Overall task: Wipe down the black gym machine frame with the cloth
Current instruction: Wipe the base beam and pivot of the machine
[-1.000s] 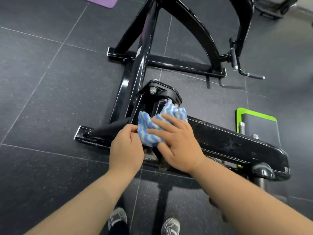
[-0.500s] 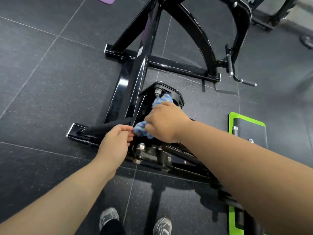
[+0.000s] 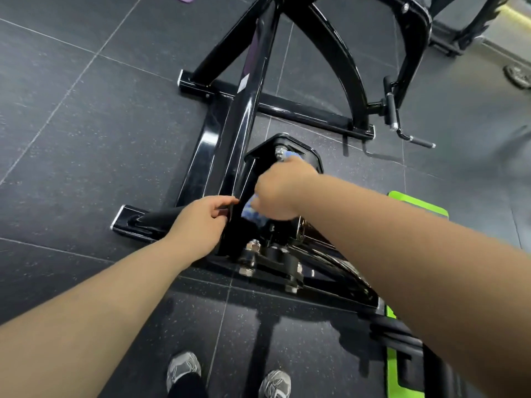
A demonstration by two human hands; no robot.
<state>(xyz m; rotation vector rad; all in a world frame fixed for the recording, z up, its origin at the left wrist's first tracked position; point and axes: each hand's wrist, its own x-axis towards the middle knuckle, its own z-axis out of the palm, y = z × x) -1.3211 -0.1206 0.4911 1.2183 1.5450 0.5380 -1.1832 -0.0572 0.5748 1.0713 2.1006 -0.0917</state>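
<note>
Dark speckled floor tiles (image 3: 86, 139) under the black frame (image 3: 244, 110). Left hand (image 3: 198, 222) reaches forward with its fingers curled round the edge of the slanted bar. Right hand (image 3: 281, 191) is fisted around the cloth (image 3: 253, 212), pressed into the bracket recess. Cloth mostly hidden under the fist, only blue scraps show. Motion blur here.

Two bare forearms (image 3: 100, 305), grey-and-white mesh trainers (image 3: 184, 367), black trouser leg (image 3: 186, 388) above the left trainer
</note>
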